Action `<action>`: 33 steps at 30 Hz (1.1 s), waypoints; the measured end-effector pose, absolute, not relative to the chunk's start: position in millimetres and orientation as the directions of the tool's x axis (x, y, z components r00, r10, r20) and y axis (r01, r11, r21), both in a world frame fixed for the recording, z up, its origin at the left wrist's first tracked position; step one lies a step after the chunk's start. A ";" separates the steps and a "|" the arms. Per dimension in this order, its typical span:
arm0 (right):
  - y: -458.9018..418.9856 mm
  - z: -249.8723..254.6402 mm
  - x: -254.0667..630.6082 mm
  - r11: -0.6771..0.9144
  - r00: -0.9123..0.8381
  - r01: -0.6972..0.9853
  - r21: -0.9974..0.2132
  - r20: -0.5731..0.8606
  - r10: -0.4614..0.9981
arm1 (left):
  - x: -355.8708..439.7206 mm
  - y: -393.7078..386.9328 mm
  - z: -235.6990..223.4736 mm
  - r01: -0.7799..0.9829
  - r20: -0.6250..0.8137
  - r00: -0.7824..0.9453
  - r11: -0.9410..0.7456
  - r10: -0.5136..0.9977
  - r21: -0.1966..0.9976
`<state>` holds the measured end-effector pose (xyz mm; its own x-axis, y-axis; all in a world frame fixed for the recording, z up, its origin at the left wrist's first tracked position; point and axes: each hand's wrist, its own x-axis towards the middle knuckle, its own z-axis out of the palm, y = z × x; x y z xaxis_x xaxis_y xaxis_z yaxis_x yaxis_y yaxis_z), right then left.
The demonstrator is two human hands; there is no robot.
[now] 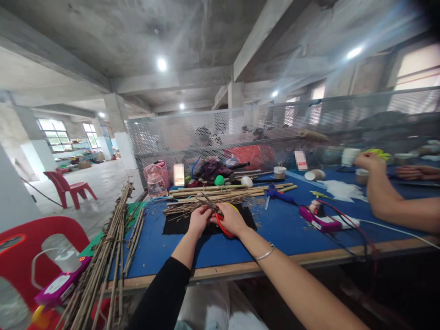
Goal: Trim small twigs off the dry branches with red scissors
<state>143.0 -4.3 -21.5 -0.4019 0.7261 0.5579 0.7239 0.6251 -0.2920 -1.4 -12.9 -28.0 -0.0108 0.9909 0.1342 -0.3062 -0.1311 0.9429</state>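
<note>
My right hand [231,221] is closed around the handles of a pair of scissors [224,228] with red and yellow grips. The dark blades point up and to the left, over the twigs. Close against it, my left hand [200,221] is pinched beside the blades; what its fingers hold is too small to make out. Both hands are above a black cloth [174,225] on the blue tabletop [151,250]. Just beyond them lies a pile of thin dry twigs [178,209], with longer pale sticks [192,193] behind it.
Long dry stalks [103,256] lean across the table's left edge by a red chair [44,233]. A blue glue gun [280,194], a purple power strip [321,220] and trailing cables lie to the right. Another person's arm [388,197] reaches in there. A perforated metal screen [165,137] stands behind.
</note>
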 end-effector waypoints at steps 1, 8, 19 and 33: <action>-4.4 -21.1 142.8 0.621 -0.397 0.726 -0.294 0.559 0.728 | -1.7 -12.6 -28.3 -0.305 0.124 -0.023 -0.126 0.992 0.944; -7.0 -19.3 142.7 0.591 -0.377 0.765 -0.256 0.566 0.733 | -2.8 -11.4 -30.3 -0.273 0.117 -0.068 -0.131 0.991 0.953; -11.2 -16.9 140.5 0.571 -0.372 0.780 -0.255 0.546 0.751 | -4.4 -7.3 -35.1 -0.165 0.182 -0.103 -0.198 0.978 0.966; -9.7 -18.0 141.1 0.547 -0.386 0.791 -0.275 0.469 0.795 | -6.8 -5.7 -37.2 -0.094 0.199 -0.114 -0.210 0.973 0.973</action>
